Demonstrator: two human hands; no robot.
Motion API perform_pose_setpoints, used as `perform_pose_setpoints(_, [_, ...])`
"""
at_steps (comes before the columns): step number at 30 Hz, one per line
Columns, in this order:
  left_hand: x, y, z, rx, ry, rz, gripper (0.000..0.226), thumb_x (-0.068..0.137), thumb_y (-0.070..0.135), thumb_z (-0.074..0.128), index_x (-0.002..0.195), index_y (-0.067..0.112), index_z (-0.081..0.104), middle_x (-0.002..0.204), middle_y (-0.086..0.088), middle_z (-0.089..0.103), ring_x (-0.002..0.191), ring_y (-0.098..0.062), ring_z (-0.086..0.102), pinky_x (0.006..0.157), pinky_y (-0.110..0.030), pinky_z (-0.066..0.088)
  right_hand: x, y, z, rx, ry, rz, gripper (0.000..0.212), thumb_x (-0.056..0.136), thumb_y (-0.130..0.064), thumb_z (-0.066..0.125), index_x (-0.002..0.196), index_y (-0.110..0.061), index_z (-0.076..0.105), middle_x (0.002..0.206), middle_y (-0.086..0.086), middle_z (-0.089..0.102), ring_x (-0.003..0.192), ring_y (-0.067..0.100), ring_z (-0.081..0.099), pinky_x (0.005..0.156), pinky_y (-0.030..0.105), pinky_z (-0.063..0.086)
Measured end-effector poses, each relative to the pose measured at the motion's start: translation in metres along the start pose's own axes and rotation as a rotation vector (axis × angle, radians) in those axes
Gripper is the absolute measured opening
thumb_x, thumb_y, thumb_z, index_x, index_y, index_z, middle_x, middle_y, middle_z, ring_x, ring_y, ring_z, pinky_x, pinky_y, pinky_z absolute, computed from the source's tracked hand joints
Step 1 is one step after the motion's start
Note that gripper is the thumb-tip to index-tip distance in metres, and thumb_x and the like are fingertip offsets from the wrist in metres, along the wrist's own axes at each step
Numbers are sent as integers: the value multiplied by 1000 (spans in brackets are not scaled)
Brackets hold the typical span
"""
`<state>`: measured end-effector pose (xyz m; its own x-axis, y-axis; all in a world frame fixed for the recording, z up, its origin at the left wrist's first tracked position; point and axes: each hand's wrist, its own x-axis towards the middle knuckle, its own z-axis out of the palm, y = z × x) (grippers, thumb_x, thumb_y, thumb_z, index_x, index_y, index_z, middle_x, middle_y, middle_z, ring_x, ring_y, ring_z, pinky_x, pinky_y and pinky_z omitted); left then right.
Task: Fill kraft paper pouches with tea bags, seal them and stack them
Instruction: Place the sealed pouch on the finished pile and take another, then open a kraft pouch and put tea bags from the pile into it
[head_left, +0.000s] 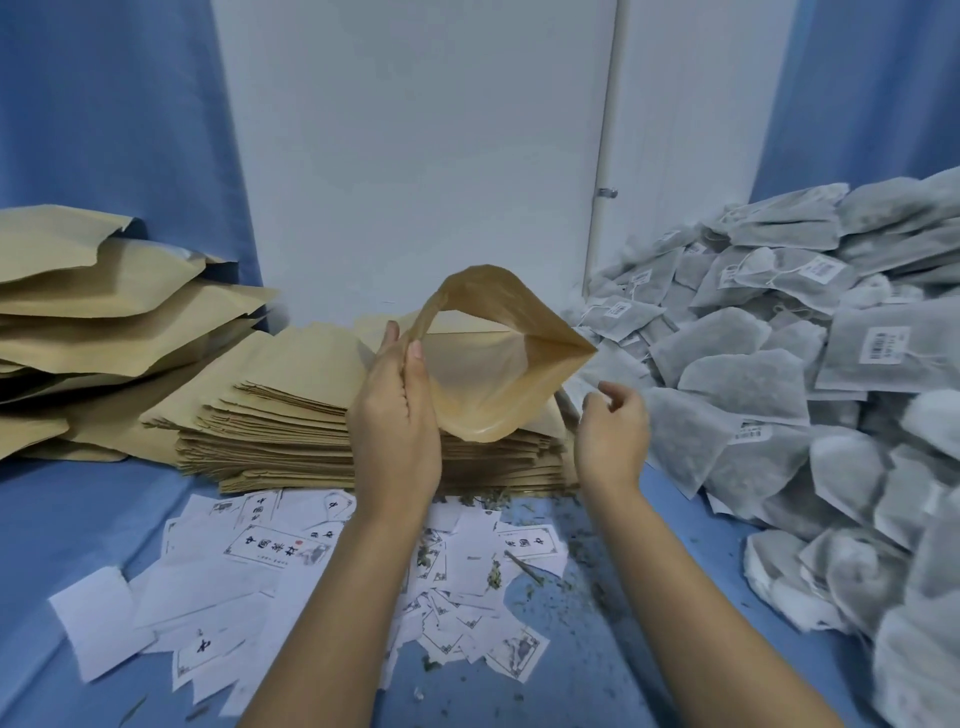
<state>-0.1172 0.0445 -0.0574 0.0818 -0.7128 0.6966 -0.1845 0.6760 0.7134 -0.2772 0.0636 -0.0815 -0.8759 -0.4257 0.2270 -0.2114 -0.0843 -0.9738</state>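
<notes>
My left hand (397, 415) grips the left edge of a kraft paper pouch (498, 358), which is held up with its mouth spread wide open toward me; its inside looks empty. My right hand (613, 431) hovers just right of the pouch, fingers loosely curled, holding nothing. A big heap of grey tea bags (779, 384) with white barcode tags lies to the right. Under the raised pouch sits a flat stack of empty kraft pouches (291, 426). Bulkier kraft pouches (104, 312) are piled at the left.
White printed paper labels (280, 566) lie scattered on the blue cloth (78, 519) in front of me, with loose tea crumbs (566, 566) among them. A white wall and blue curtains stand behind the work area.
</notes>
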Motion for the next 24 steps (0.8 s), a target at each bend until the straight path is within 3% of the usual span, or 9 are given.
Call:
perform_pose_setpoints(2, [0, 7, 11, -29, 3, -5, 52, 99, 36, 32, 124, -2, 58, 128, -23, 56, 121, -33, 51, 95, -31, 39, 12, 15, -14, -316, -31, -161, 37, 89, -13, 51, 126, -9, 50, 138, 9, 47, 132, 24, 38, 106, 36, 34])
perform_pose_setpoints(5, [-3, 14, 28, -45, 40, -29, 43, 101, 28, 35, 120, -1, 60, 121, -27, 59, 115, -38, 53, 91, -34, 39, 25, 34, -32, -837, 1, -263, 49, 89, -22, 57, 135, -12, 43, 159, 11, 11, 147, 30, -3, 117, 48, 1])
perform_pose_setpoints(9, [-7, 16, 40, -63, 66, -70, 47, 101, 30, 34, 112, -9, 59, 115, -34, 56, 112, -45, 51, 89, -39, 37, 29, 40, -40, -786, 31, -128, 57, 87, -21, 64, 138, -20, 38, 157, 19, -15, 144, 38, -12, 115, 50, 3])
perform_pose_setpoints(13, [-6, 11, 38, -50, 98, -97, 51, 101, 32, 33, 113, -12, 56, 115, -34, 56, 112, -44, 50, 92, -46, 39, 31, 42, -44, -584, 67, -151, 61, 83, 1, 62, 137, -8, 37, 152, 23, 14, 138, 40, 18, 110, 40, 22])
perform_pose_setpoints(16, [-2, 9, 34, -58, 126, -108, 52, 101, 33, 33, 114, -11, 56, 116, -33, 57, 113, -45, 51, 94, -52, 41, 34, 44, -46, -508, 40, -94, 61, 83, 4, 58, 139, -3, 34, 118, 23, 53, 111, 38, 49, 79, 36, 39])
perform_pose_setpoints(17, [-1, 8, 34, -57, 131, -107, 51, 102, 34, 33, 114, -10, 56, 116, -33, 57, 113, -44, 51, 94, -52, 41, 34, 45, -45, -537, 40, -128, 48, 84, 3, 56, 130, -3, 45, 103, 21, 58, 101, 36, 54, 71, 35, 39])
perform_pose_setpoints(19, [1, 7, 34, -53, 133, -108, 51, 102, 33, 33, 114, -10, 56, 116, -32, 58, 112, -44, 51, 94, -52, 42, 35, 44, -43, -513, 62, -269, 13, 84, 4, 48, 84, -4, 58, 75, 14, 54, 79, 31, 54, 59, 33, 32])
perform_pose_setpoints(20, [2, 6, 34, -50, 131, -109, 50, 102, 33, 33, 114, -9, 57, 115, -32, 58, 112, -43, 51, 93, -51, 42, 37, 42, -40, -455, 81, -338, 18, 83, 6, 45, 72, -4, 55, 67, 11, 50, 70, 26, 50, 56, 32, 28])
perform_pose_setpoints(24, [7, 1, 36, -44, 118, -104, 48, 102, 31, 33, 111, -11, 57, 114, -33, 58, 111, -44, 51, 93, -49, 41, 56, 31, -21, -415, 9, -422, 37, 86, 6, 42, 109, -5, 68, 93, 16, 67, 80, 24, 56, 62, 22, 31])
